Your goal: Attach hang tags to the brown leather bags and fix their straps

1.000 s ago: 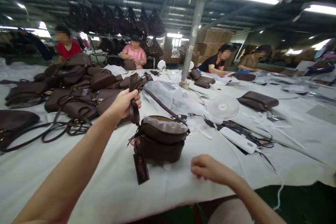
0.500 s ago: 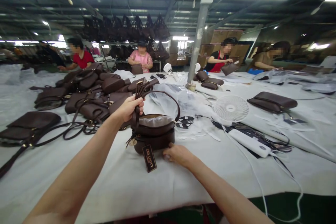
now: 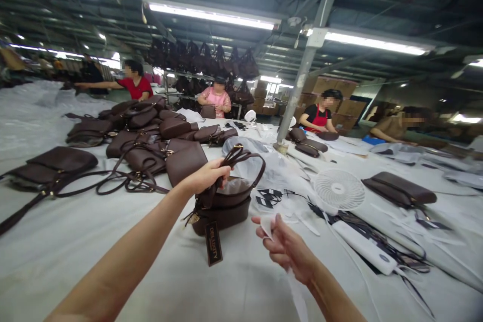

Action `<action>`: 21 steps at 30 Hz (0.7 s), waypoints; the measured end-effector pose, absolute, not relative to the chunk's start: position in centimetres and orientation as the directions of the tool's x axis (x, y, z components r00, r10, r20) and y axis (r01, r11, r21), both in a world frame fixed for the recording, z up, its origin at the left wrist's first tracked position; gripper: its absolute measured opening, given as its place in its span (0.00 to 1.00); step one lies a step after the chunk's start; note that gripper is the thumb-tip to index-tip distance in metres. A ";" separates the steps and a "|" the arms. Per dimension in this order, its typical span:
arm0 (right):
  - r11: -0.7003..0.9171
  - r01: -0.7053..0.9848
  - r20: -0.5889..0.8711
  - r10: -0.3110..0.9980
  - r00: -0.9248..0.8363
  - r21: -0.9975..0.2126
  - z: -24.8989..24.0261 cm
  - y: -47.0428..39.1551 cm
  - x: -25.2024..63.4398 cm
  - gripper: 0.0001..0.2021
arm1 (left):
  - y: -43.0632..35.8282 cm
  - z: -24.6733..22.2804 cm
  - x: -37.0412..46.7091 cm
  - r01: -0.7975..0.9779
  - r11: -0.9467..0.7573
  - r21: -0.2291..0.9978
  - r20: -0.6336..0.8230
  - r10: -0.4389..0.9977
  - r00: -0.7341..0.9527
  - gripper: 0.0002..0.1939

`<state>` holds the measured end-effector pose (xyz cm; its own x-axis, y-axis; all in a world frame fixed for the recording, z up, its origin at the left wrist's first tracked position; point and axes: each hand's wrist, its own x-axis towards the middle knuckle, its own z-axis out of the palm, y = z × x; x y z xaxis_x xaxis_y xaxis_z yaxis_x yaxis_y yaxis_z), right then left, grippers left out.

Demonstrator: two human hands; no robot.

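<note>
My left hand (image 3: 212,176) is closed around the gathered straps of a dark brown handbag (image 3: 230,213) on the white-covered table. The bag stands upright with its top open, and clear plastic shows inside. A black tag (image 3: 214,244) lettered DELUXITY hangs from its left front, beside a small round gold charm. To the right of the bag, apart from it, my right hand (image 3: 283,246) pinches a thin white strip (image 3: 297,294) that trails down below the palm.
Many brown bags (image 3: 141,153) are piled at the left. A white fan (image 3: 338,189), a white power bank (image 3: 364,247) with a cable and dark strips lie at the right. A grey pole (image 3: 300,90) rises behind. Several people work across the table (image 3: 181,282).
My right hand has left the bag's lower right side, moved right and now has a white strip. My left hand still grips the straps. The view has shifted and tilted.
</note>
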<state>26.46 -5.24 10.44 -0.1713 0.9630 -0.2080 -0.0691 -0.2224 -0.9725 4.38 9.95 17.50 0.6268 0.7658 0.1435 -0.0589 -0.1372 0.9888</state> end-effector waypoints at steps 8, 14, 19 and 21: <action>-0.242 -0.221 -0.200 0.960 -0.198 -0.945 12.7 -6.4 24.8 0.13 | 9.4 17.9 4.2 -0.028 -0.206 0.978 0.176 0.749 0.639 0.07; -0.045 0.035 -0.043 0.998 0.056 -0.998 14.6 -1.1 22.0 0.16 | 9.0 19.4 3.1 0.121 -0.445 0.888 0.266 0.710 0.652 0.08; 0.116 0.032 0.120 0.953 0.278 -0.993 16.5 5.2 18.5 0.11 | 8.4 18.9 3.2 0.243 -0.652 0.718 0.384 0.663 0.643 0.12; 0.161 0.001 0.155 0.946 0.284 -0.987 16.8 6.5 17.5 0.09 | 8.2 18.5 3.4 0.323 -0.685 0.653 0.398 0.673 0.624 0.18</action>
